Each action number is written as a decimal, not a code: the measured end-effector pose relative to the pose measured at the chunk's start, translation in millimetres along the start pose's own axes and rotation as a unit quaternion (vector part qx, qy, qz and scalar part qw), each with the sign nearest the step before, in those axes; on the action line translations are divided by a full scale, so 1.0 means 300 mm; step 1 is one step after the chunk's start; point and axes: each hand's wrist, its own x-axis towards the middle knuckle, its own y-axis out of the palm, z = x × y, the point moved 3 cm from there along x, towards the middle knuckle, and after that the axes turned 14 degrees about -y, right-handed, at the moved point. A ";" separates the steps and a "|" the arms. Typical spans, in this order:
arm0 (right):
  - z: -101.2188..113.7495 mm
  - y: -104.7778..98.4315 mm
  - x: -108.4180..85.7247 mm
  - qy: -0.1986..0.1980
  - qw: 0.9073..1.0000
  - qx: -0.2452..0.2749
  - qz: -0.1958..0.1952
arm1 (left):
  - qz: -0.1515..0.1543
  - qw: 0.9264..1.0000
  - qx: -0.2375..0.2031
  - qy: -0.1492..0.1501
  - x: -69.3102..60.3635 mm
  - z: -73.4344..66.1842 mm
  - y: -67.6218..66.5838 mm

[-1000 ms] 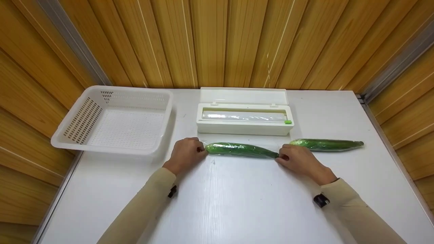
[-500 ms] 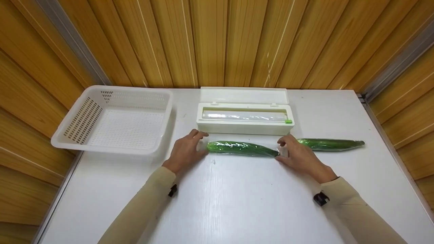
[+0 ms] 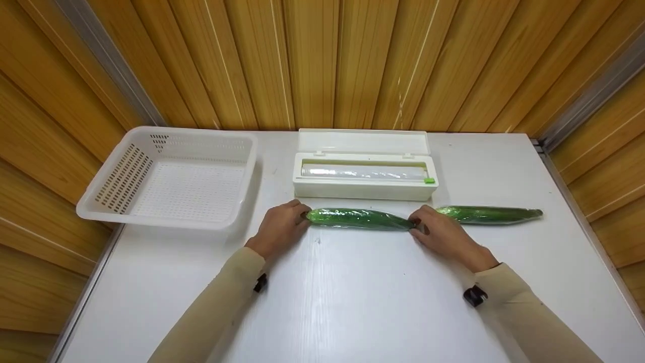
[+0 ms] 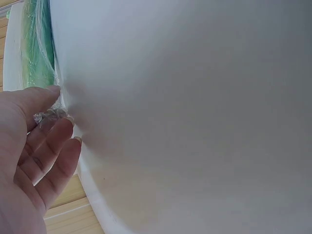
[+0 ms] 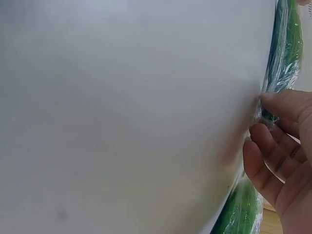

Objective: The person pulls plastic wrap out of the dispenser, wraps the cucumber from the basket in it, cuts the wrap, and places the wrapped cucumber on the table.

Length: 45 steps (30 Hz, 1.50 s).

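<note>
A cucumber in clear plastic wrap lies crosswise on the white table between both hands. At its pale left end, my left hand pinches the gathered wrap; in the left wrist view a crumpled tuft of wrap shows between thumb and fingers. My right hand pinches the wrap at the dark, narrow right end, and the right wrist view shows thumb and fingers closed around that tip. Just beyond the right hand lies a second wrapped cucumber, its left end partly covered by that hand.
Behind the cucumber stands a white cling film dispenser with its lid raised, a film roll inside and a green slider at its right. A white perforated basket sits at the table's left. Wood-patterned walls surround the table.
Half a second ago the fingers of both hands spread apart at the cucumber's ends; now they pinch the wrap there again. The cucumber has stayed nearly in place.
</note>
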 end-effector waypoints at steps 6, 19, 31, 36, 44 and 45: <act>-0.015 0.008 -0.006 0.026 0.998 0.051 -0.003 | 0.021 0.999 -0.033 -0.028 -0.001 -0.001 0.002; -0.021 0.007 -0.021 0.024 0.993 0.117 0.000 | 0.068 0.994 -0.058 -0.063 -0.005 0.013 0.015; -0.029 0.007 -0.025 0.034 0.993 0.117 0.002 | 0.065 0.995 -0.048 -0.062 -0.003 0.018 0.005; -0.032 0.006 -0.028 0.042 0.989 0.138 0.005 | 0.056 0.997 -0.034 -0.032 -0.001 0.022 -0.004; -0.033 0.002 -0.029 0.064 0.984 0.163 0.024 | 0.035 0.997 -0.060 0.034 -0.003 0.038 -0.010; -0.033 0.001 -0.029 0.065 0.984 0.165 0.026 | 0.033 0.996 -0.069 0.037 -0.003 0.039 -0.012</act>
